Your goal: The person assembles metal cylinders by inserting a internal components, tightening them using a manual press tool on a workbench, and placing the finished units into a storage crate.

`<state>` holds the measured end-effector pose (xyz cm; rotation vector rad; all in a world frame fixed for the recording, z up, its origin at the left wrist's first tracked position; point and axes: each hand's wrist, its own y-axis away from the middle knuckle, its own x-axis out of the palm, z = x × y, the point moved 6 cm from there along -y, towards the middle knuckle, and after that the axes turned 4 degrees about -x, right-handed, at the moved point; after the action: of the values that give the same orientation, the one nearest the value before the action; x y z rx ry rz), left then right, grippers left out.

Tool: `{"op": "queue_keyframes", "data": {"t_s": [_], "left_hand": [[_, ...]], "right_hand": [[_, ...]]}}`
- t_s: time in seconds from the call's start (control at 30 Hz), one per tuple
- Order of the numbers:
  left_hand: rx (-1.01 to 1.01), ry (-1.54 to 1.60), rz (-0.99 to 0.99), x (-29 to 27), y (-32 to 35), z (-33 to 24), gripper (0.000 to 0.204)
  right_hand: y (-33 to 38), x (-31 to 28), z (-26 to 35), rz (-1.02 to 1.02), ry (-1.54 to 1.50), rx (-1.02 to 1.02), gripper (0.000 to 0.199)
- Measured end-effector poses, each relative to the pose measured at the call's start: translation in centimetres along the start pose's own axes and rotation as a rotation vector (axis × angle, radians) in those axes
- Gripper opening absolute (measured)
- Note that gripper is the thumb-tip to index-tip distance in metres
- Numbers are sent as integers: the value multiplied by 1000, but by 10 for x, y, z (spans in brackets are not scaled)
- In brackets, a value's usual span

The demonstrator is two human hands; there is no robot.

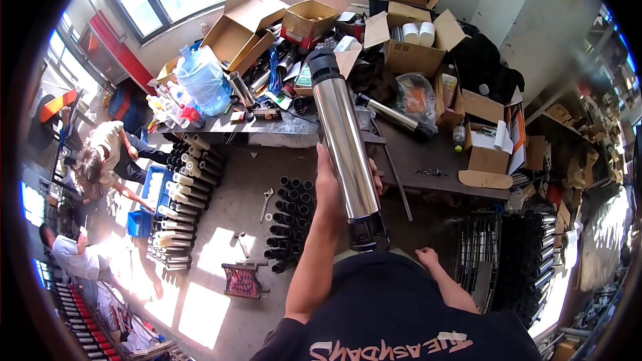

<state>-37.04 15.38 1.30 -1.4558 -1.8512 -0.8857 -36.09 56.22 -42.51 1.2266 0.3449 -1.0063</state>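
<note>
A long, shiny steel cylinder with black end caps [344, 140], like a submersible pump, stands tilted in front of me. My left hand [328, 190] is wrapped round its lower half; fingertips show on the far right side of the tube. Its upper end reaches over the workbench edge, and its lower cap is close to my dark shirt. Down by my right side, apart from the cylinder, is my right hand [428, 257], its fingers curled in and nothing visible in them. A similar steel cylinder [394, 115] lies on the bench to the right.
The cluttered workbench [435, 160] carries open cardboard boxes [416, 53] and a large plastic bottle [204, 83]. On the floor are black tubes [291, 214], a wrench [266, 204], a hammer [242, 244] and a small stool [244, 281]. Two people are at left.
</note>
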Motion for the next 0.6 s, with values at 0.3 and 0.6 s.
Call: {"op": "queue_keyframes", "data": {"t_s": [0.3, 0.6], "left_hand": [[2, 137, 140, -9, 1, 4, 71], [7, 303, 279, -10, -2, 14, 77]], "right_hand": [[8, -1, -2, 35, 19, 0, 48], [17, 4, 21, 27, 13, -65, 43]]}}
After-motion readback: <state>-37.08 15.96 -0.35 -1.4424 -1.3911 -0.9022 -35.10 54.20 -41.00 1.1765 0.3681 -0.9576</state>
